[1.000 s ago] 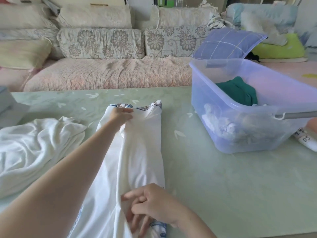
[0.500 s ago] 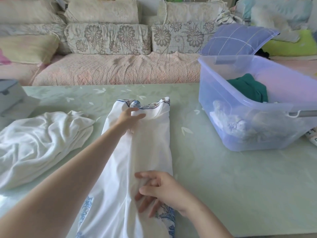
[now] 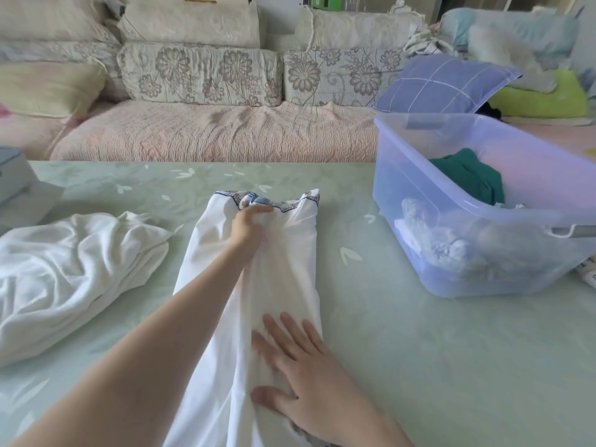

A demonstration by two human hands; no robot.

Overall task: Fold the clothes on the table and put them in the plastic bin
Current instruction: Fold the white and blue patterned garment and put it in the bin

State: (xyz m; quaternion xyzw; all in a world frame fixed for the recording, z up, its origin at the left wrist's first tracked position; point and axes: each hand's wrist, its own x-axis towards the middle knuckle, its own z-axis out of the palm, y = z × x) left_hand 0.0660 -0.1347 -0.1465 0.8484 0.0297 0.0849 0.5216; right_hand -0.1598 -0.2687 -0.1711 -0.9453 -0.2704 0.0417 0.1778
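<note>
- A white garment [image 3: 283, 269] lies in the middle of the green table [image 3: 419, 350], folded lengthwise into a narrow strip.
- Its long axis runs straight away from the person, from the near table edge toward the sofa [image 3: 209, 133]. The end with the blue patterned trim points at the sofa; the other end runs out of view at the bottom.
- The left hand [image 3: 250, 221] reaches to the far end, just below the trim. Its fingers are curled down into the fabric and grip a bunch of it, and creases fan out from the hand.
- The right hand [image 3: 300, 372] lies flat on the near part of the strip, toward its right edge. Its fingers are straight and spread and it presses the cloth down, holding nothing.
- The plastic bin [image 3: 419, 150] stands on the table to the right of the garment and apart from it. A green cloth [image 3: 467, 179] and pale folded clothes [image 3: 432, 243] are inside.
- A crumpled white cloth [image 3: 74, 262] sits on the table to the left, just beside the strip.
- A blue checked pillow [image 3: 445, 85] rests on the sofa behind the bin.
</note>
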